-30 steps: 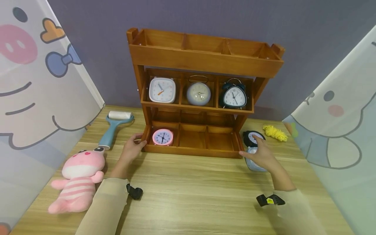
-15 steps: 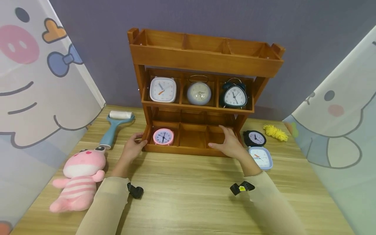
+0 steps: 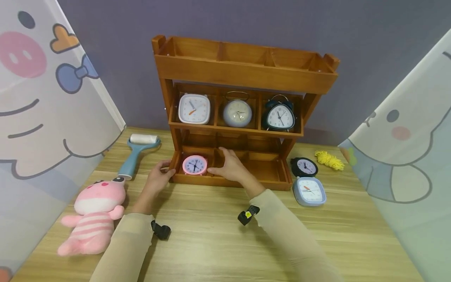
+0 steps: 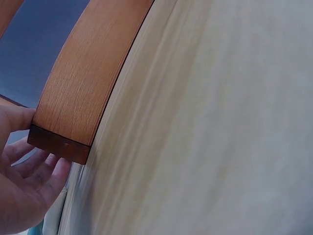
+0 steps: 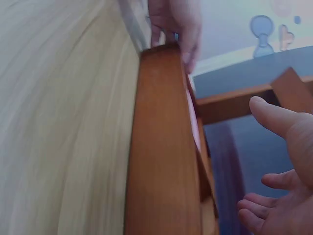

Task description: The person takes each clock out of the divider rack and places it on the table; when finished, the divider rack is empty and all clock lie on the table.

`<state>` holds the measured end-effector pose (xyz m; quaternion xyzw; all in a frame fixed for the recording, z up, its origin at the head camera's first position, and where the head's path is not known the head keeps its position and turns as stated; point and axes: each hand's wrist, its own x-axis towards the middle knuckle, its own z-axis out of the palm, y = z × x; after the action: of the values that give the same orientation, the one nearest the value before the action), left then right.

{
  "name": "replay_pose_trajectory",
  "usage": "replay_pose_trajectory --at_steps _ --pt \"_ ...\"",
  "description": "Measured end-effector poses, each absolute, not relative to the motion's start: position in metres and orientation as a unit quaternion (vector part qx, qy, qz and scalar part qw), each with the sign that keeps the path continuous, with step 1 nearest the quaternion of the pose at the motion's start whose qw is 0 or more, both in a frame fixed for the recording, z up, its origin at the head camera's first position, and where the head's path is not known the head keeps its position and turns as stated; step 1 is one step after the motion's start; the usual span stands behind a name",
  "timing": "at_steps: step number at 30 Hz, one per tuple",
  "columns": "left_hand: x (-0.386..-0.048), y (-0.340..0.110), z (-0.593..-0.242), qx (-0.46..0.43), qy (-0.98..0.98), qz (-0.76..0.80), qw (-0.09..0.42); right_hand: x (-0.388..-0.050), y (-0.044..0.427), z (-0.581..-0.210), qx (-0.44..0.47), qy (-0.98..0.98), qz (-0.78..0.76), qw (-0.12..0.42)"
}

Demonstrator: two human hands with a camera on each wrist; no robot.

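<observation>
The left hand [image 3: 157, 178] gripped the left end of the wooden rack [image 3: 243, 73], as one second earlier. The right hand [image 3: 230, 167], spread wide and holding nothing, had moved from over the black clock [image 3: 305, 167] at the rack's right end to the rack's bottom middle compartment. Its thumb was just beside the pink clock [image 3: 195, 165] in the rack's bottom left compartment.

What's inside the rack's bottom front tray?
The pink clock sits in the left compartment; the right compartment shows bare wood. The right hand hides part of the middle compartment.
</observation>
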<state>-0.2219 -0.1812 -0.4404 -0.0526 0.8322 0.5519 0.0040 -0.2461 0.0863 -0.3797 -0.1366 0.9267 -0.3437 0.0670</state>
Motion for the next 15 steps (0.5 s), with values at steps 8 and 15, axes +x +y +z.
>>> replay_pose_trajectory --at_steps 8,15 --pt "-0.220 -0.180 -0.438 -0.053 0.830 0.556 0.007 -0.259 0.044 -0.392 -0.157 0.927 -0.329 0.087" --pt "-0.221 -0.179 -0.437 -0.053 0.831 0.554 0.008 -0.268 0.022 -0.402 -0.170 0.933 -0.301 0.098"
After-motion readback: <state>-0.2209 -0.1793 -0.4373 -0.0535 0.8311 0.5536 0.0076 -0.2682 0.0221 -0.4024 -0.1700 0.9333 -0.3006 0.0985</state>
